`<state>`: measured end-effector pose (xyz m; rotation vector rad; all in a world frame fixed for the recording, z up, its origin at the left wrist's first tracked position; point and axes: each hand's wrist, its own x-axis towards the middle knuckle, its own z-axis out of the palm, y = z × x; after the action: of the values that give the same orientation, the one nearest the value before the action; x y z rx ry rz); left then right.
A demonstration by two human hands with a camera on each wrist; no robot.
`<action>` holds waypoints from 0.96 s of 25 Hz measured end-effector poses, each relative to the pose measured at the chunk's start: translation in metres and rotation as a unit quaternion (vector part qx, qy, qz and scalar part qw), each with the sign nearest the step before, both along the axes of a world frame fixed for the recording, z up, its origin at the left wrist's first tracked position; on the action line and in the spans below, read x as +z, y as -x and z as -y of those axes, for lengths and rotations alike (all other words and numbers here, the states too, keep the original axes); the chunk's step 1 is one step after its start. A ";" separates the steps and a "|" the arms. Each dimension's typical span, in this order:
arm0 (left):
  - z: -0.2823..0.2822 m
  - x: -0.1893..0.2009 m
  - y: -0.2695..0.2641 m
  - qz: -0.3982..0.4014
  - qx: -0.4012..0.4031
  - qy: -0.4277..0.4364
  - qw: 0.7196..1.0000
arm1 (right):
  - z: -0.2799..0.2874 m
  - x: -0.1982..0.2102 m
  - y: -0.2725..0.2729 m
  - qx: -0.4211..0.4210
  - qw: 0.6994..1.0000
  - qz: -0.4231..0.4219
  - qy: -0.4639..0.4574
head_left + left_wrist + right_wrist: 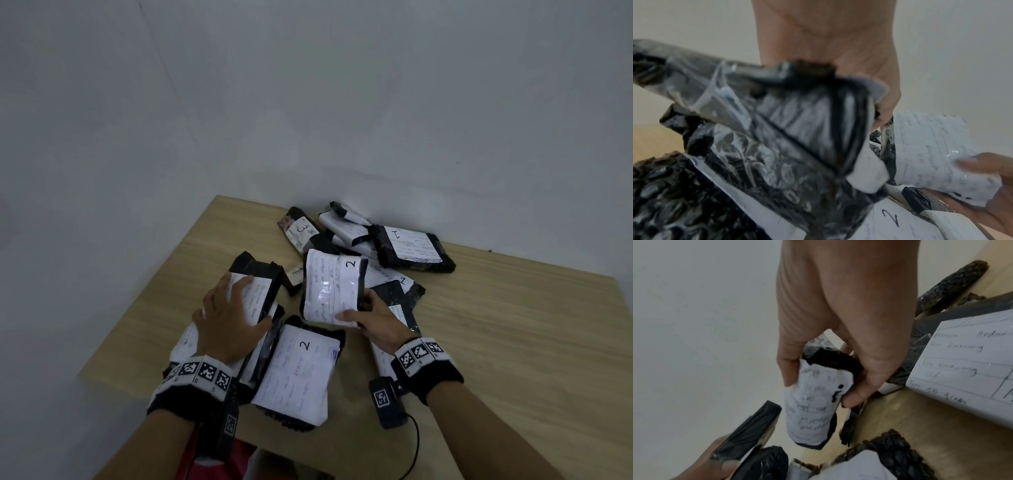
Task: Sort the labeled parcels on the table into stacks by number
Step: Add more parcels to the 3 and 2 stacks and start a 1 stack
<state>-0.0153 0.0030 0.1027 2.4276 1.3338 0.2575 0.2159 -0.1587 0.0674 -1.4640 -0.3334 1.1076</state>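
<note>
Several black-wrapped parcels with white handwritten labels lie on a wooden table [513, 342]. My right hand [356, 310] pinches the lower right corner of a parcel marked 2 [334, 291] and holds it tilted up above the pile; the right wrist view shows thumb and fingers [853, 399] round its end [809, 415]. My left hand [239, 308] lies over a black parcel [255, 274] at the left, thumb round its right edge, and grips it [797, 121]. Its number is hidden. Another parcel marked 2 [298, 373] lies flat near the front edge.
Behind, a parcel marked 3 [301, 229] and a parcel marked 1 [414, 250] lie against the wall with white-wrapped parcels [346, 226]. More parcels lie under my right wrist. Bare table shows at the right and far left. The front edge is close to my arms.
</note>
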 end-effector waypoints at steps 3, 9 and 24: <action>-0.007 0.002 -0.003 -0.002 0.003 -0.005 1.000 | -0.004 0.014 -0.002 0.015 1.000 -0.007 0.014; -0.025 0.006 -0.021 -0.008 0.020 -0.002 1.000 | 0.003 0.016 0.009 0.200 0.976 -0.081 0.036; -0.055 -0.025 0.016 -0.100 0.082 0.024 0.991 | -0.052 -0.031 0.056 0.415 0.878 -0.079 0.224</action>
<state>-0.0316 0.0581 0.0780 2.3568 1.6099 0.0219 0.1597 -0.1070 0.0364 -1.6526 -0.6568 2.0957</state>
